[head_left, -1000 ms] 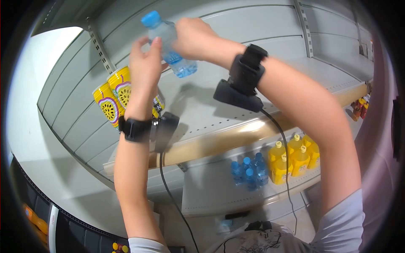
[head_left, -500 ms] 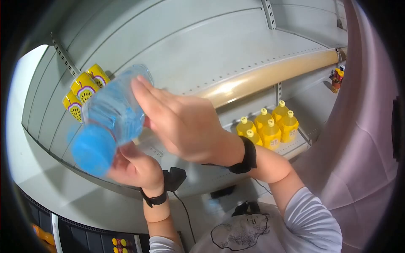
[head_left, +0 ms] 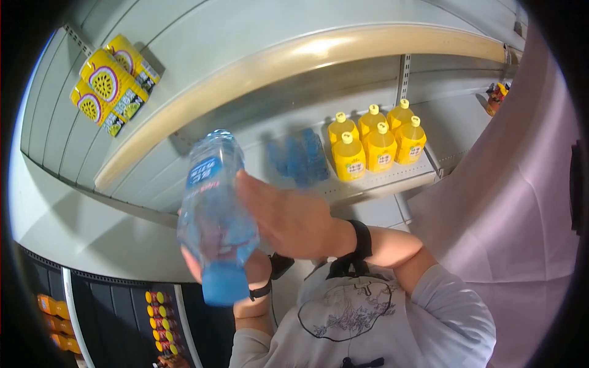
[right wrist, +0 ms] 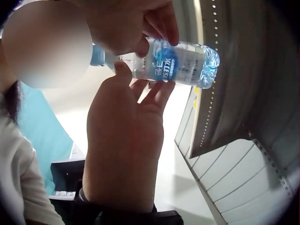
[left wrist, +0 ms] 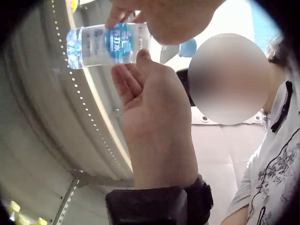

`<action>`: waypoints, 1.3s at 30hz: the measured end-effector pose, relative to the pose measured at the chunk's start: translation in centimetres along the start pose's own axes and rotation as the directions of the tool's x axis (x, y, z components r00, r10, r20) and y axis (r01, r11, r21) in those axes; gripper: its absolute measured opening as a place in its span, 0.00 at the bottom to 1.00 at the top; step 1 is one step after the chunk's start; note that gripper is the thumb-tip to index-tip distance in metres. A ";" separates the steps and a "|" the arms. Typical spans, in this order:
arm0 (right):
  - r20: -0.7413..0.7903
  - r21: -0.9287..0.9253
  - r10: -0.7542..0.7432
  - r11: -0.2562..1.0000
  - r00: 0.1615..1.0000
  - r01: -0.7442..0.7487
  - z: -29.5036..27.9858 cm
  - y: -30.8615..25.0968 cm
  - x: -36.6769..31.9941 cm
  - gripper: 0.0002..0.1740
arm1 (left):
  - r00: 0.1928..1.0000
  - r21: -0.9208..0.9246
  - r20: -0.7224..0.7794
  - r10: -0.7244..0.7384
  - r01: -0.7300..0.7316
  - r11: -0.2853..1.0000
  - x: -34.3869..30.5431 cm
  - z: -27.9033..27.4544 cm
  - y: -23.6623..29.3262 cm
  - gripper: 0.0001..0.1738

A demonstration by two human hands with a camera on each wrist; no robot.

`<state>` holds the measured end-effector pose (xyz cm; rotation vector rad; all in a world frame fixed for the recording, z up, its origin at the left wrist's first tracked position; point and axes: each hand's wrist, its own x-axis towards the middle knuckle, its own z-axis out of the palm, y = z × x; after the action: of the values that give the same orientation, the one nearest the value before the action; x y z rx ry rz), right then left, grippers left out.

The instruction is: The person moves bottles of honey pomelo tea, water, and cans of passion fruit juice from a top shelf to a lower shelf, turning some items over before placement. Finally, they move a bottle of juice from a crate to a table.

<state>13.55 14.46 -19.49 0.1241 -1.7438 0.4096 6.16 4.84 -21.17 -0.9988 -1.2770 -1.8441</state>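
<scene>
A clear water bottle (head_left: pixel 211 202) with a blue cap (head_left: pixel 226 283) and blue label is held up between both hands. In the head view it tilts, its cap nearer to the body and its base pointing away. My right hand (head_left: pixel 291 221) grips its right side, fingers at the wall. My left hand (left wrist: pixel 157 98) holds the other side from below, thumb near the bottle's shoulder; the bottle hides much of it in the head view. Some liquid shows inside the bottle, and the label (right wrist: pixel 165 63) faces the right wrist camera.
Yellow cans (head_left: pixel 107 86) with a fruit print stand on the upper shelf at left. Below the shelf's tan front edge (head_left: pixel 294 49) are several small blue-capped bottles (head_left: pixel 300 156) and yellow bottles (head_left: pixel 377 144). A pink curtain (head_left: pixel 491 202) hangs at right; red-yellow-capped bottles (head_left: pixel 161 320) stand lower left.
Both hands have brought the bottle down from over the upper shelf toward the body. It has turned, so its cap now points at the body. The head view has shifted downward.
</scene>
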 end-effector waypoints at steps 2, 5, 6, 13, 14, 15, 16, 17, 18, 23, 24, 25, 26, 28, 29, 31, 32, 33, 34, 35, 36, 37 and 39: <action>0.142 0.011 0.244 0.969 0.959 -0.248 0.5 -0.2 -1.4 0.30 | 0.979 -0.067 -0.013 -0.203 0.202 0.977 -1.4 -0.2 -0.5 0.25; 0.064 0.001 0.253 0.967 0.965 -0.254 1.6 1.0 -3.1 0.30 | 0.986 0.140 0.151 -0.071 0.050 0.989 -2.8 -0.4 -2.3 0.25; 0.106 0.001 0.317 0.948 0.943 -0.319 1.9 1.3 -3.9 0.29 | 0.972 0.095 0.161 -0.171 0.157 0.983 -3.4 -0.3 -2.9 0.25; 0.303 -0.055 0.652 0.740 0.695 -0.670 5.2 5.0 -10.5 0.24 | 0.740 0.219 0.302 -0.601 0.560 0.799 -8.0 -1.3 -8.4 0.24; 0.332 -0.087 0.687 0.704 0.646 -0.705 5.7 5.7 -11.4 0.24 | 0.679 0.263 0.316 -0.663 0.609 0.749 -8.4 -1.2 -9.0 0.24; 0.325 -0.111 0.704 0.692 0.632 -0.713 6.4 6.3 -12.5 0.23 | 0.695 0.234 0.320 -0.643 0.600 0.765 -9.0 -1.0 -10.0 0.24; 0.317 -0.136 0.720 0.679 0.618 -0.721 7.0 7.1 -13.7 0.23 | 0.687 0.201 0.345 -0.639 0.611 0.766 -10.0 -1.1 -11.8 0.24; 0.309 -0.163 0.736 0.665 0.603 -0.729 7.7 7.7 -14.7 0.23 | 0.679 0.168 0.369 -0.635 0.623 0.764 -11.3 -1.5 -13.9 0.24; 0.317 -0.188 0.746 0.655 0.586 -0.732 8.3 8.4 -15.3 0.22 | 0.668 0.137 0.391 -0.634 0.639 0.757 -12.0 -1.7 -15.1 0.24; 0.317 -0.308 0.773 0.632 0.549 -0.711 11.8 11.8 -18.1 0.21 | 0.604 0.135 0.388 -0.696 0.710 0.691 -14.9 -1.7 -21.6 0.23; 0.298 -0.320 0.790 0.611 0.535 -0.724 12.4 12.2 -18.4 0.21 | 0.606 0.176 0.395 -0.690 0.687 0.705 -15.3 -1.7 -22.9 0.23; 0.279 -0.333 0.808 0.589 0.519 -0.737 12.9 12.5 -18.7 0.21 | 0.607 0.216 0.402 -0.685 0.664 0.716 -15.8 -1.6 -24.1 0.24; 0.260 -0.347 0.825 0.564 0.501 -0.749 13.3 12.8 -19.0 0.20 | 0.606 0.257 0.410 -0.682 0.641 0.723 -16.5 -1.7 -25.2 0.24; 0.235 -0.380 0.841 0.541 0.487 -0.751 14.2 13.8 -20.2 0.20 | 0.546 0.242 0.440 -0.713 0.693 0.680 -16.1 -1.4 -25.3 0.24; 0.222 -0.397 0.850 0.527 0.478 -0.752 14.5 14.3 -20.8 0.20 | 0.530 0.229 0.450 -0.719 0.709 0.667 -16.3 -1.3 -26.0 0.24; 0.258 -0.457 0.879 0.476 0.401 -0.751 14.8 14.8 -20.7 0.19 | 0.512 0.210 0.476 -0.715 0.724 0.657 -15.8 -1.0 -26.0 0.24; 0.270 -0.486 0.892 0.451 0.362 -0.749 14.9 15.0 -20.6 0.18 | 0.511 0.201 0.492 -0.705 0.722 0.663 -15.6 -0.9 -25.9 0.23; 0.253 -0.482 0.894 0.449 0.371 -0.752 15.2 15.2 -20.9 0.18 | 0.509 0.191 0.507 -0.695 0.721 0.667 -15.3 -0.7 -25.9 0.23; 0.237 -0.480 0.894 0.448 0.380 -0.755 15.4 15.4 -21.3 0.18 | 0.521 0.143 0.521 -0.676 0.727 0.671 -15.8 -0.7 -26.5 0.23; 0.222 -0.478 0.893 0.449 0.391 -0.755 15.5 15.6 -21.5 0.18 | 0.536 0.093 0.531 -0.656 0.733 0.674 -16.6 -0.7 -27.4 0.22; 0.212 -0.480 0.891 0.452 0.401 -0.752 15.6 15.7 -21.4 0.18 | 0.552 0.042 0.538 -0.637 0.737 0.674 -16.6 -0.5 -27.7 0.22; 0.205 -0.483 0.889 0.456 0.409 -0.748 15.6 15.6 -21.4 0.18 | 0.529 0.065 0.546 -0.649 0.746 0.663 -16.7 -0.4 -27.9 0.22; 0.183 -0.485 0.888 0.456 0.423 -0.746 15.7 15.7 -21.6 0.17 | 0.483 0.115 0.559 -0.674 0.760 0.639 -16.6 -0.4 -28.1 0.21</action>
<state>-1.11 20.73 -46.04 -1.0674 -2.1919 0.8515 -9.83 14.36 -47.99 -1.2572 -2.2222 -2.3917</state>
